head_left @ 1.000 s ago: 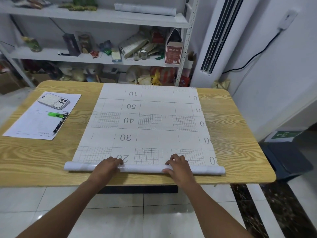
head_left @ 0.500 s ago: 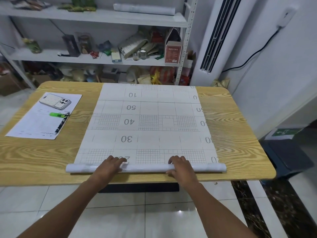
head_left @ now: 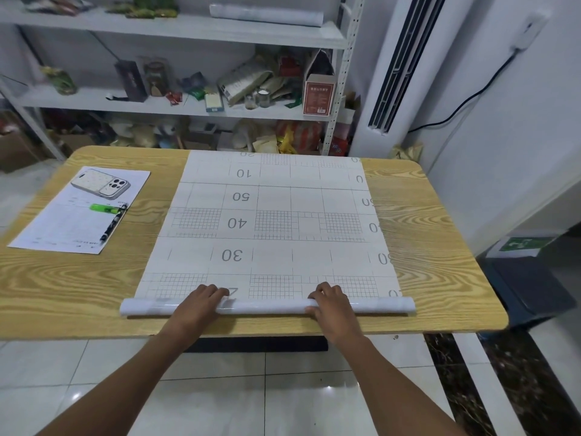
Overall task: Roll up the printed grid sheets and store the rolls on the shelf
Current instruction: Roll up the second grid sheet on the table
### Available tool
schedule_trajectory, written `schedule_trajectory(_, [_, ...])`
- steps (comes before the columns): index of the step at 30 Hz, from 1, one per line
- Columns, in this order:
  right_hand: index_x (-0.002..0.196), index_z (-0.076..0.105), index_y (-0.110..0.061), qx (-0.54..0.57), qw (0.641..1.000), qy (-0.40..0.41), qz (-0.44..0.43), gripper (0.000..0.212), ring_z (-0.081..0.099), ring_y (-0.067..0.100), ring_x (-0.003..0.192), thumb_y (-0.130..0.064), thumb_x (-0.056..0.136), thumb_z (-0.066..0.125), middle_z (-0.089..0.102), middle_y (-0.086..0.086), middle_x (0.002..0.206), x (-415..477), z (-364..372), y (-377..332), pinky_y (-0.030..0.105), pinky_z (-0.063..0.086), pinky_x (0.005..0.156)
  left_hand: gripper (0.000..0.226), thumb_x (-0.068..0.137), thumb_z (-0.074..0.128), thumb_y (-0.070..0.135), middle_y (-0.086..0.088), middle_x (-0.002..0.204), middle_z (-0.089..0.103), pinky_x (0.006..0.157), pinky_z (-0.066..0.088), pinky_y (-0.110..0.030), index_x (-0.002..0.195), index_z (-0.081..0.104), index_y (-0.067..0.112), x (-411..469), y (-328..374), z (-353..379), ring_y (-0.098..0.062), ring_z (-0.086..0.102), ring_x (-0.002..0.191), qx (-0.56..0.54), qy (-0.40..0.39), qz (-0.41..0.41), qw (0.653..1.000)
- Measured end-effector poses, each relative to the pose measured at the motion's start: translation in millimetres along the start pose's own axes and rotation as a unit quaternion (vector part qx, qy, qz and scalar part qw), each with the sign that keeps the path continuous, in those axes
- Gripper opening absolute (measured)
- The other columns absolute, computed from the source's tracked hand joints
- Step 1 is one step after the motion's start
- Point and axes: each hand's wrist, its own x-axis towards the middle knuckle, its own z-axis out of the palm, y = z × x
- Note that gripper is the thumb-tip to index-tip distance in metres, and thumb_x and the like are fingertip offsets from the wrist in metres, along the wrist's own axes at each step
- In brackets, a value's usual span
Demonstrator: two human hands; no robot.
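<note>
Head view shows you mid-roll: your left hand [head_left: 199, 302] and right hand [head_left: 333, 302] both curl their fingers over the roll [head_left: 267, 306], which lies under your palms. Most of the sheet [head_left: 273, 215] lies flat beyond your fingertips. Next, I judge, push both hands forward evenly so the ends wind square; the shelf [head_left: 188, 29] comes later.

We had a wood-grain table [head_left: 440, 247] carrying the grid sheet [head_left: 273, 215], which was spread flat down its middle, its near edge wound into a rolled end [head_left: 267, 306] lying across the tabletop. Left of the grid sheet lay a printed form [head_left: 63, 225], and on that a phone [head_left: 100, 183], a green highlighter [head_left: 103, 208] and a pen [head_left: 113, 223]. Beyond the grid sheet stood a white shelf [head_left: 188, 28], with a white roll [head_left: 265, 14] lying on its top board.
</note>
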Motion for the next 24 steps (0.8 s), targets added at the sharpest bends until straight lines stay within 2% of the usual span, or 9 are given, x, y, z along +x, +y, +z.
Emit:
schedule_trajectory(3, [0.12, 0.056, -0.017, -0.004, 1.0, 0.014, 0.0, 0.031, 0.037, 0.02, 0.113, -0.033, 0.097, 0.041, 0.044, -0.002, 0.129, 2, 1, 0, 0.028, 0.032, 0.094, 0.059, 0.043, 0.088, 0.008, 0.0, 0.078, 0.066, 0.057, 0.037, -0.023, 0.096, 0.065, 0.016, -2, -5, -1, -0.02, 0.058, 0.069, 0.036, 0.008, 0.016, 0.999])
schedule_trajectory(5, [0.12, 0.056, -0.018, -0.006, 1.0, 0.02, -0.002, 0.031, 0.036, 0.021, 0.114, -0.033, 0.098, 0.04, 0.043, -0.002, 0.13, 4, 1, 1, 0.029, 0.032, 0.096, 0.063, 0.032, 0.09, 0.009, 0.004, 0.069, 0.064, 0.055, 0.032, -0.02, 0.09, 0.065, 0.017, 0, -4, -4, -0.017, 0.058, 0.062, 0.07, 0.014, 0.028, 0.997])
schedule_trajectory(8, [0.123, 0.053, -0.019, -0.01, 1.0, 0.02, -0.006, 0.035, 0.037, 0.021, 0.113, -0.04, 0.096, 0.041, 0.041, -0.001, 0.13, 4, 3, 4, 0.031, 0.031, 0.098, 0.059, 0.037, 0.089, 0.007, 0.005, 0.068, 0.064, 0.055, 0.031, -0.022, 0.09, 0.065, 0.017, 0, -4, -2, -0.018, 0.056, 0.062, 0.06, 0.031, 0.029, 0.997])
schedule_trajectory(11, [0.128, 0.046, -0.023, 0.001, 1.0, 0.015, -0.012, 0.051, 0.037, 0.019, 0.11, -0.054, 0.087, 0.05, 0.04, -0.002, 0.125, 4, 5, 7, 0.029, 0.03, 0.099, 0.055, 0.039, 0.088, 0.004, 0.006, 0.067, 0.063, 0.055, 0.032, -0.021, 0.087, 0.066, 0.019, -3, -2, -2, -0.016, 0.056, 0.063, 0.056, 0.043, 0.036, 0.997])
schedule_trajectory(14, [0.131, 0.04, -0.024, 0.003, 1.0, 0.015, -0.027, 0.063, 0.038, 0.018, 0.11, -0.057, 0.081, 0.056, 0.041, -0.003, 0.124, 6, 5, 11, 0.028, 0.029, 0.098, 0.052, 0.039, 0.088, 0.001, 0.006, 0.065, 0.062, 0.054, 0.033, -0.021, 0.083, 0.067, 0.019, 3, -3, -3, -0.017, 0.058, 0.061, 0.04, 0.052, 0.032, 0.997])
schedule_trajectory(17, [0.126, 0.043, -0.021, 0.014, 0.999, 0.031, -0.04, 0.058, 0.041, 0.018, 0.106, -0.052, 0.08, 0.061, 0.044, -0.002, 0.12, 10, 5, 14, 0.027, 0.032, 0.094, 0.048, 0.044, 0.085, -0.004, 0.004, 0.067, 0.065, 0.055, 0.035, -0.022, 0.084, 0.069, 0.018, 8, -9, 0, -0.018, 0.059, 0.063, 0.009, 0.042, 0.007, 0.999])
schedule_trajectory(20, [0.115, 0.05, -0.018, 0.004, 0.997, 0.052, -0.056, 0.046, 0.046, 0.02, 0.097, -0.047, 0.081, 0.063, 0.048, 0.001, 0.112, 14, 7, 17, 0.032, 0.04, 0.089, 0.042, 0.064, 0.074, -0.005, -0.001, 0.089, 0.067, 0.062, 0.04, -0.025, 0.098, 0.067, 0.019, 12, -22, 11, -0.021, 0.06, 0.078, -0.005, 0.051, 0.01, 0.999])
schedule_trajectory(22, [0.113, 0.051, -0.017, 0.006, 0.997, 0.043, -0.057, 0.042, 0.045, 0.02, 0.097, -0.045, 0.083, 0.061, 0.047, 0.001, 0.112, 16, 6, 17, 0.03, 0.038, 0.088, 0.033, 0.079, 0.064, 0.001, 0.006, 0.098, 0.058, 0.068, 0.043, -0.025, 0.102, 0.063, 0.025, 13, -22, 10, -0.016, 0.059, 0.083, -0.007, 0.061, 0.023, 0.998])
schedule_trajectory(24, [0.113, 0.051, -0.018, 0.008, 0.998, 0.039, -0.057, 0.039, 0.044, 0.02, 0.098, -0.044, 0.086, 0.058, 0.045, 0.001, 0.114, 18, 5, 19, 0.027, 0.035, 0.088, 0.02, 0.088, 0.057, 0.011, 0.011, 0.093, 0.049, 0.071, 0.043, -0.029, 0.1, 0.06, 0.026, 12, -18, 8, -0.013, 0.054, 0.081, -0.035, 0.038, 0.011, 0.999])
